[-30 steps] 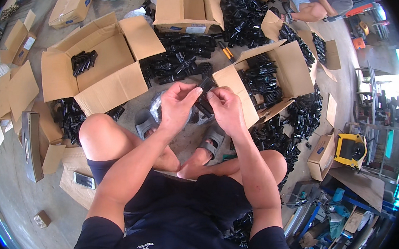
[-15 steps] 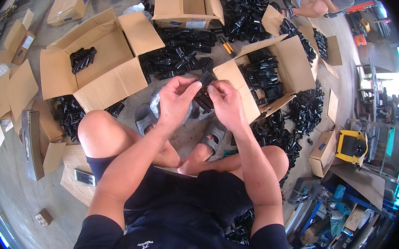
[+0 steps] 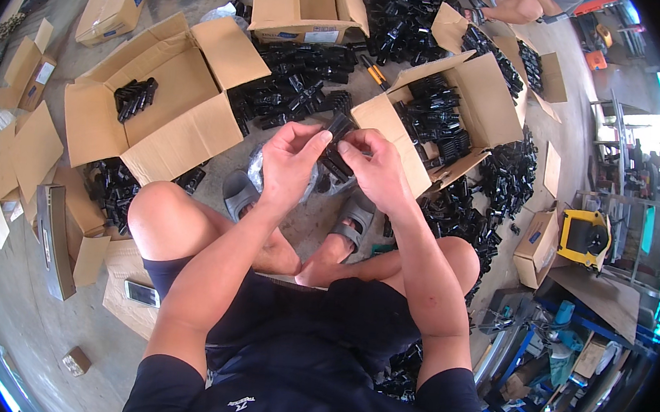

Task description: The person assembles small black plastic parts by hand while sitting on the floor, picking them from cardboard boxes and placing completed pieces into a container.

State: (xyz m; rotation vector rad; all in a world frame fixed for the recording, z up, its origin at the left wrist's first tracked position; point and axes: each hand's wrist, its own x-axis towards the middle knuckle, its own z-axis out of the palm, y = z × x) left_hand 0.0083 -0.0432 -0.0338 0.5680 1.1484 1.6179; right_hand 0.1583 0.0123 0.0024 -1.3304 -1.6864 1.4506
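Currently mid-handling: both hands up in front of me, working one small black plastic part [image 3: 338, 145] between them. Left hand [image 3: 289, 165] has thumb and forefinger pinched on the part's left side, with a clear plastic bag [image 3: 258, 170] bunched under that palm. Right hand [image 3: 376, 169] is closed round the right side, fingertips curled onto the top end. So both sets of fingers are clamped on the same piece, not spread. Can't tell whether it's one part or two pieces stacked; fingers cover the joint.

Where it sits: held in the air above my crossed legs, just in front of the flap of the open cardboard box on my right [image 3: 464, 108], which is partly filled with rows of similar black parts. A loose heap of the same parts [image 3: 301, 86] lies on the floor beyond my hands. The big open box on my left [image 3: 158, 105] has only a small cluster in one corner.

My read: this looks like the bag-or-check step on a single piece, about midway, since the part is gripped but not yet inside the bag or set down anywhere.

Next move, as I judge it: needs the bag mouth opened with the left fingers while the right keeps its hold, then a clean feed. Risk is the thin film snagging on the part's edges.
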